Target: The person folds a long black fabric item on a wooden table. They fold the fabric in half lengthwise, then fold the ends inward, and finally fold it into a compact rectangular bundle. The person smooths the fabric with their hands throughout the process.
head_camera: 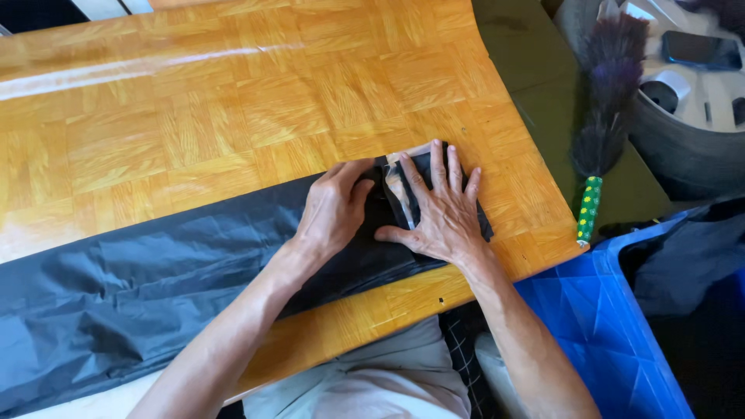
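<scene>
A long dark grey-black plastic bag (155, 279) lies flat and crinkled across the glossy wooden parquet worktop (233, 109), running from the lower left edge of the view up towards the right, where it narrows into a folded end. That folded end (481, 221) sits near the worktop's right edge, pressed under both hands, with a glossy, lighter strip (397, 190) showing between them. The bag's left stretch is loose and deeply wrinkled, the part by the hands smoother and tighter.
</scene>
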